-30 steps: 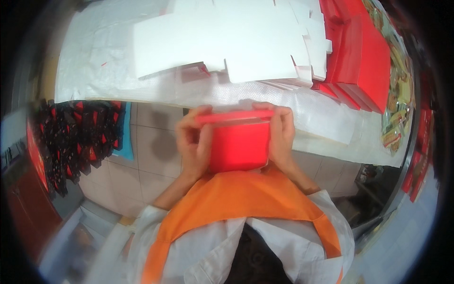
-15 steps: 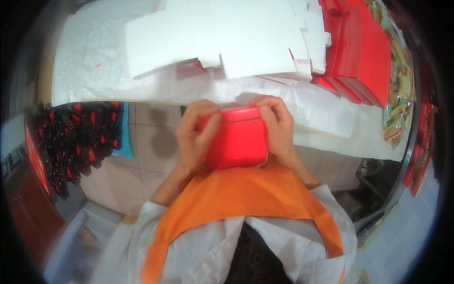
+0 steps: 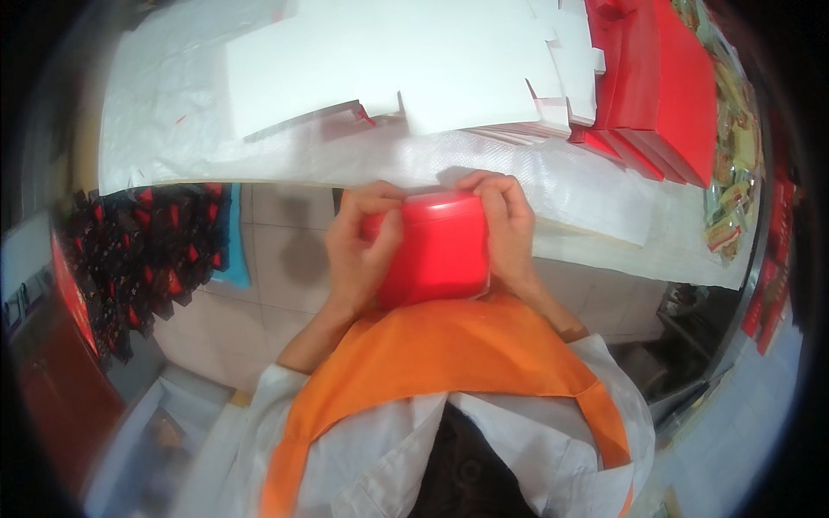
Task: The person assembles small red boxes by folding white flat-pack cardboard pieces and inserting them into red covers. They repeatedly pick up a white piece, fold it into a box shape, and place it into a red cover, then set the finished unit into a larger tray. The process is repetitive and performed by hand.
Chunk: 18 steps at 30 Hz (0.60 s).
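Note:
A red cardboard box (image 3: pixel 439 255) is held close to my orange apron, between both hands and just off the near edge of the table. My left hand (image 3: pixel 361 242) grips its left upper corner, with the thumb on the near face and the fingers curled behind. At the right upper corner my right hand (image 3: pixel 505 220) is closed on the box, fingers bent over the top edge. The flap along the top edge lies flush against the near face. The far side of the box is hidden from me.
Flat white box blanks (image 3: pixel 380 69) lie stacked on the plastic-covered table (image 3: pixel 164 129). Folded red boxes (image 3: pixel 665 95) stand at the right, beside small wrapped packets (image 3: pixel 734 164). Dark patterned items (image 3: pixel 147 250) fill the left. An open white box (image 3: pixel 164 423) sits low at left.
The gap that showed under the top flap of the red box has closed. My right thumb has shifted up off the near face. Both hands keep their grip.

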Available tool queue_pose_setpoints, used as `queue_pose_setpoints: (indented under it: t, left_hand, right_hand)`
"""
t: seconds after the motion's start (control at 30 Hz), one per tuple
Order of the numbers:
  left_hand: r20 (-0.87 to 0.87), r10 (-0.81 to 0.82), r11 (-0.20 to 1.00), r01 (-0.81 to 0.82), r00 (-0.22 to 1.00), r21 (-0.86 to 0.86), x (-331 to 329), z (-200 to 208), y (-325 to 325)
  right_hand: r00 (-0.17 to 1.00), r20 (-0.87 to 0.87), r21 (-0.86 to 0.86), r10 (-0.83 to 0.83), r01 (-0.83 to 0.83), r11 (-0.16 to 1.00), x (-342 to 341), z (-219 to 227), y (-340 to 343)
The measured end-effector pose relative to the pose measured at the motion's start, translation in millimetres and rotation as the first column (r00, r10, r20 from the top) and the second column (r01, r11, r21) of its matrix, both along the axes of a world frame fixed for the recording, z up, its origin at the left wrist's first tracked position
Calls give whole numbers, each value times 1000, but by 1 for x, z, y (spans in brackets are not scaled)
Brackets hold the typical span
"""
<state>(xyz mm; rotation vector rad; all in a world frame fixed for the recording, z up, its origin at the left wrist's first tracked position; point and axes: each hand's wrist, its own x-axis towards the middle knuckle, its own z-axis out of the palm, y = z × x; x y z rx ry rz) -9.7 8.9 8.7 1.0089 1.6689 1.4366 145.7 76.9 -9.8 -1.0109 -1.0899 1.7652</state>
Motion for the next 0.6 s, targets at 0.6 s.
queue_pose_setpoints:
  t: [0.6]
  left_hand:
    - [-186,-775,611,643,604,-462,-24,64,31]
  right_hand:
    - [977,47,887,206,-136,441,55,29,18]
